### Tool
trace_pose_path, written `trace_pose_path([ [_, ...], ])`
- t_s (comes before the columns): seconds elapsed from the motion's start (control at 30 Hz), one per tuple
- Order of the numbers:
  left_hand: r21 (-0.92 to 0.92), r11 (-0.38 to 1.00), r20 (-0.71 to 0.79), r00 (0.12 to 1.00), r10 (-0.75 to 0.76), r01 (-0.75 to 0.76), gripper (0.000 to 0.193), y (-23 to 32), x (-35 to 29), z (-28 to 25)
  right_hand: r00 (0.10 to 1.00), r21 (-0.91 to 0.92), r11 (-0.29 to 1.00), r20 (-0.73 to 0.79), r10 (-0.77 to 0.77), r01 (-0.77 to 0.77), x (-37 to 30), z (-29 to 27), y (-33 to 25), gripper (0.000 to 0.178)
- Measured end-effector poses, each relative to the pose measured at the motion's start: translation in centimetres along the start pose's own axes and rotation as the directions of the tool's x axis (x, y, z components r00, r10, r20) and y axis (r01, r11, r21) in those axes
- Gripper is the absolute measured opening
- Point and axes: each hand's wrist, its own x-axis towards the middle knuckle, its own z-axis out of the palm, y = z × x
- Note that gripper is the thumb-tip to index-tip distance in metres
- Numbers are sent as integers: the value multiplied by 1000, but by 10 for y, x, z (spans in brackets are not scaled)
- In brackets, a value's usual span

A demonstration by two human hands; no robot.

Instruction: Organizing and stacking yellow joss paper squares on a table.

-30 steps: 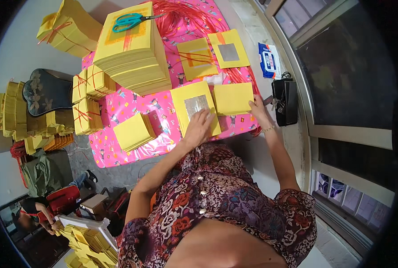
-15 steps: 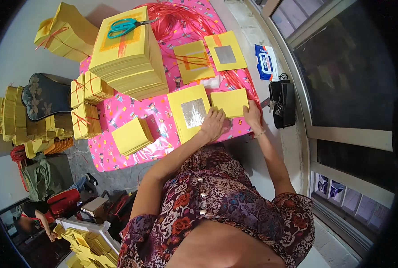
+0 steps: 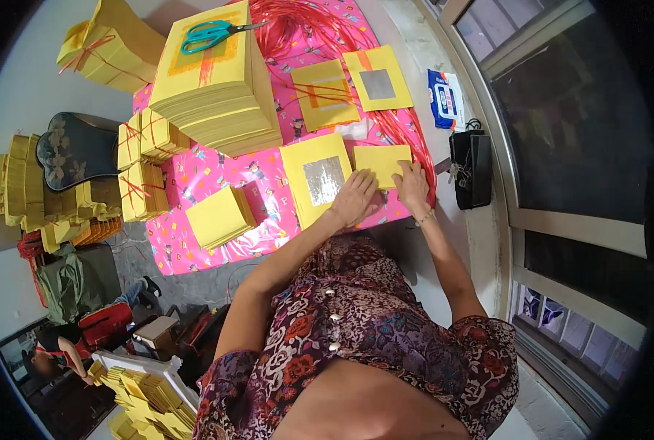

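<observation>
A folded yellow paper sheet [image 3: 380, 158] lies at the near right of the table. My left hand [image 3: 355, 198] rests flat at its lower left corner, fingers stretched out and together. On the paper's right part, the fingers of my right hand [image 3: 413, 185] press down, with the thumb spread to the left. Just left of the sheet is a stack of yellow paper [image 3: 290, 158] whose top piece bears a silver foil square [image 3: 322, 181]. Further left sits a small pile of folded yellow sheets [image 3: 219, 218].
A tall yellow paper stack [image 3: 210, 110] carries teal-handled scissors [image 3: 208, 37]. Tied bundles [image 3: 142, 194] stand at the left, red strings [image 3: 287, 26] at the back. Wipes [image 3: 446, 100] and a black pouch [image 3: 471, 169] lie on the right ledge. Another person [image 3: 63, 348] works at lower left.
My right hand has moved from the folded sheet's right edge inward onto its top. My left hand has shifted slightly right. The whole view has tilted a little.
</observation>
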Motion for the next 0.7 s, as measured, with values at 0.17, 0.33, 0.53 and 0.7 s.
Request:
trace_pose_path([
  [0.17,-221,975,-182,980,-75,33,59,-5,-39,-29,992,14,998,-114,-61,63,1,-15,-7,39],
  [0.33,-297,935,-160,956,-247,192,54,-15,-86,-36,925,135,941,-273,-264,309,-4,-42,-41,32],
  [0.53,-311,916,-73,954,-290,254,68,-14,-108,-37,713,259,735,191,-675,627,-30,-33,-70,38],
  [0.7,-321,918,-71,960,-270,234,69,-19,-110,-34,649,195,684,215,-729,703,-45,-8,-75,47],
])
